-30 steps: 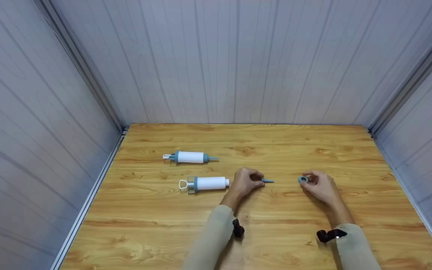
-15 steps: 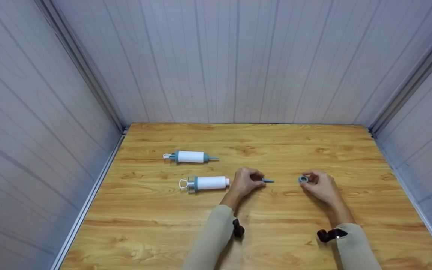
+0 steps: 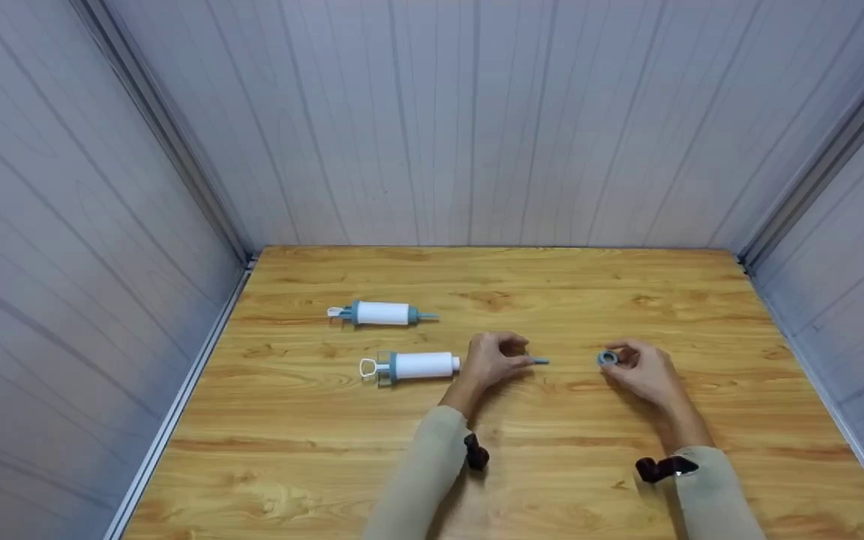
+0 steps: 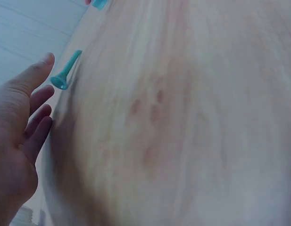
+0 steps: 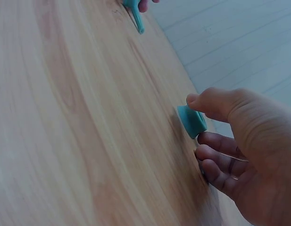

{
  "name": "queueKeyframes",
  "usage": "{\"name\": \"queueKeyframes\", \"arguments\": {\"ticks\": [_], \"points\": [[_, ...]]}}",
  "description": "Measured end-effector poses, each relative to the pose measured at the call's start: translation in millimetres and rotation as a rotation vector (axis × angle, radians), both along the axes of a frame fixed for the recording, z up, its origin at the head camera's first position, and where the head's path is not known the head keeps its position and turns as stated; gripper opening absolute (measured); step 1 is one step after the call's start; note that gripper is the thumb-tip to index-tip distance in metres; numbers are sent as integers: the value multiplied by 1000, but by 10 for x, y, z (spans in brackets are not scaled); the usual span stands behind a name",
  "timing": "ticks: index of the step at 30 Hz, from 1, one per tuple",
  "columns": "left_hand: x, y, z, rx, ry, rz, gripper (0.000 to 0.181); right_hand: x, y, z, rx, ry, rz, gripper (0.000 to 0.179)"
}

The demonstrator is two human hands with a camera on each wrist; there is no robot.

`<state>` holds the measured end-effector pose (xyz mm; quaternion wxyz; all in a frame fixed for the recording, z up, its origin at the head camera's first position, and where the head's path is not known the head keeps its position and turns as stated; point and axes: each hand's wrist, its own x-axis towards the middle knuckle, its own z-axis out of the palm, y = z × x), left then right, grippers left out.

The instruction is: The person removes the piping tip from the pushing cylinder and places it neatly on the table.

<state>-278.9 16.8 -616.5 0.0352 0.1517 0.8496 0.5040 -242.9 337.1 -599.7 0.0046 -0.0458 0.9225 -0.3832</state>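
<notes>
My left hand (image 3: 488, 360) is at a small teal nozzle (image 3: 541, 361) lying on the table. In the left wrist view, the nozzle (image 4: 66, 73) lies with its flared end beside the fingertips, and thumb and fingers stand apart around that end. With thumb and fingertips, my right hand (image 3: 646, 373) pinches a teal ring cap (image 3: 607, 358) at the table, its hole showing in the head view. The right wrist view shows the cap (image 5: 191, 121) between thumb and index finger. A white syringe barrel (image 3: 423, 365) with teal collar and white pull handle lies left of my left hand.
Behind that barrel lies a second piping syringe (image 3: 382, 313), with a teal tip fitted, pointing right. Both rest on a wood-grain table (image 3: 289, 465). Pale panel walls (image 3: 432, 127) rise at the back and both sides.
My left hand has shifted slightly, its fingers now covering more of the nozzle's flared end. The right hand and ring cap stay almost still.
</notes>
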Motion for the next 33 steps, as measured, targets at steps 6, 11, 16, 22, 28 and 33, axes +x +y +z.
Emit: {"name": "queueKeyframes", "arguments": {"ticks": [6,11,16,22,28,33], "points": [[-26,-22,96,66,-24,7,30,5,23,84,4,-8,9,44],[-52,-44,155,40,-29,24,30,9,11,152,3,7,13,45],[-92,-99,226,19,-19,23,32,29,-25,197,-20,25,7,45],[-193,-239,301,29,14,32,34,64,-85,249,-46,58,0,44],[-281,-465,339,-11,25,37,35,75,-161,308,-61,70,2,40],[-351,-711,419,-49,38,40,38,63,-245,358,-58,90,29,38]]}}
